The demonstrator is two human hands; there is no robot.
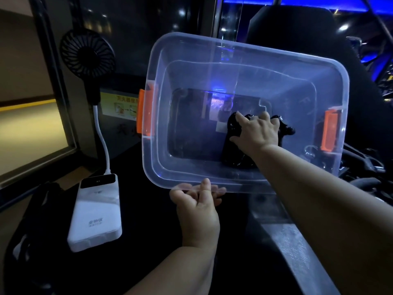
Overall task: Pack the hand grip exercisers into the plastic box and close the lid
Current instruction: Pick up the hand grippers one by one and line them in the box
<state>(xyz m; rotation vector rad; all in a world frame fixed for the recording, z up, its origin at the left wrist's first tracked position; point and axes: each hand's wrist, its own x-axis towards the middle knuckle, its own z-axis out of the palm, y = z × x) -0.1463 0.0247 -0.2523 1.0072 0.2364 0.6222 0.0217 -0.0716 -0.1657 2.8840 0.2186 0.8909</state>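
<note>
A clear plastic box (244, 56) with orange side latches (144, 113) is tilted up with its opening toward me. My left hand (197, 207) grips its near rim from below. My right hand (255, 133) reaches inside and is closed around black hand grip exercisers (231, 154) lying on the box floor at the right. More dark exercisers (365, 179) lie outside, to the right of the box. I see no lid.
A white power bank (95, 211) lies on the dark surface at the left, its white cable running up to a black clip fan (87, 53). A grey metal bar (297, 248) runs under my right arm. Dark panels stand behind.
</note>
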